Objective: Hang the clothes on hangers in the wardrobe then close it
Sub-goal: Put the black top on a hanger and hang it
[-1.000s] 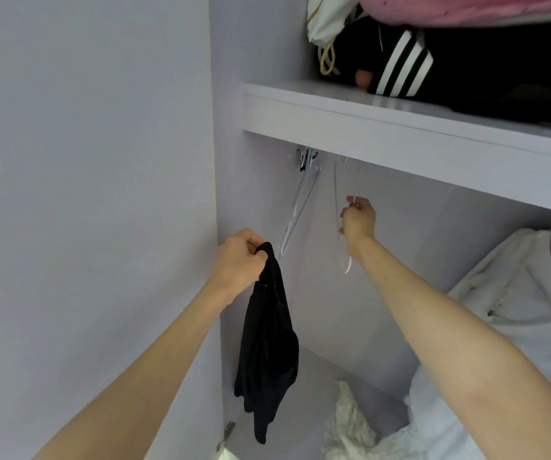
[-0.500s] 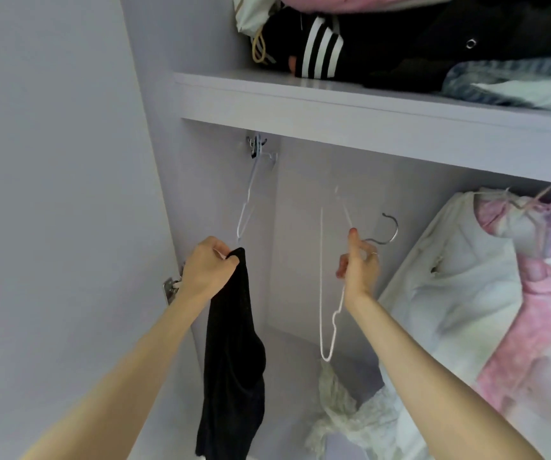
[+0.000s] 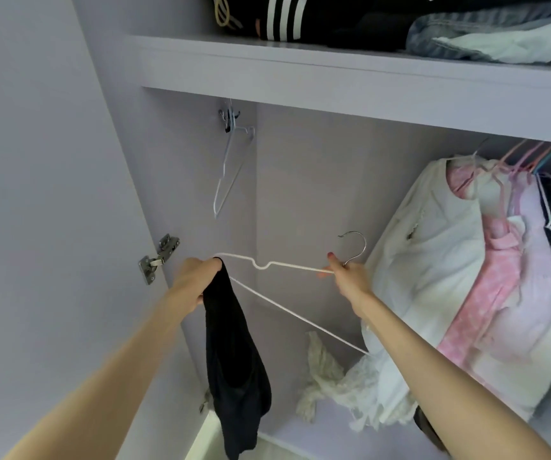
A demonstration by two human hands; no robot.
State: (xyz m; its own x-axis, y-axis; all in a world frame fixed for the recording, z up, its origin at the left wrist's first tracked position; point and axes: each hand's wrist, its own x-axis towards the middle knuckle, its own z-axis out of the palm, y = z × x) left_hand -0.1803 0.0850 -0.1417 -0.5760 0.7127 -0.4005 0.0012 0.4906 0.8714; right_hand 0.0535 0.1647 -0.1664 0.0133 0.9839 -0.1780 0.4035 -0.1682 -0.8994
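So from the head camera, the only view here: the right hand (image 3: 347, 275) is pinching a white wire hanger (image 3: 285, 265) right at the neck, just under its metal hook (image 3: 355, 247), and has it tipped over sideways so one shoulder points left toward the other hand. Pretty sure that's on purpose, since an end aimed that way can slide straight into the garment. The left hand (image 3: 197, 280) has its fingers curled tight round the top edge of a black garment (image 3: 234, 366), which just dangles below it, long and limp, near the left wall of the wardrobe (image 3: 350, 78). The hanger's left tip sits right at that fist, touching or nearly so; I can't tell if it's actually inside the fabric yet. Looks like the threading step is just starting. On the far side, another empty hanger (image 3: 229, 174) hangs up left, and over on the right there's a row of hung clothes (image 3: 466, 277) already on the rail. Folded stuff (image 3: 367, 21) sits on the top shelf, plus a crumpled white cloth (image 3: 330, 380) on the floor of the wardrobe.
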